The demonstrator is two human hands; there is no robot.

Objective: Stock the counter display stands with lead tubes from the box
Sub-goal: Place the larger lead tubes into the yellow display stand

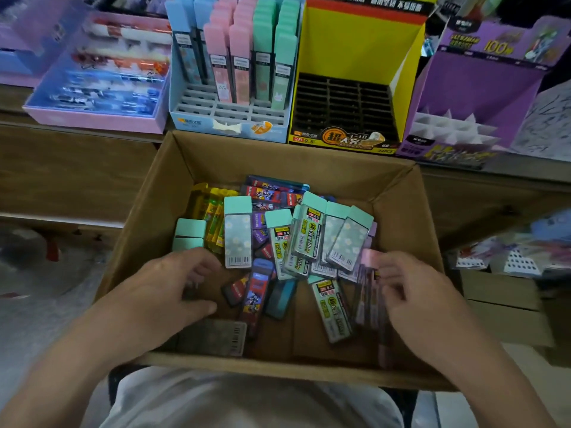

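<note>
Nearest, the left hand point(173, 291) curls over lead tubes in the cardboard box point(398, 217); I cannot tell if it grips one. The right hand point(414, 295) pinches a pink-capped tube point(369, 257). Between the hands lie green-capped tubes point(279, 239) marked "2B 0.5". Beyond, the yellow stand point(355, 50) reads "2B 0.5".

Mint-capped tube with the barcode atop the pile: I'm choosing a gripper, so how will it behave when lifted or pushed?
Probably stiff: the mint-capped tube looks like a hard, flat plastic case. Likely light and somewhat slippery, given its thin body and glossy face. Being flat-sided, it should slide over the tubes beneath, not roll.
</note>
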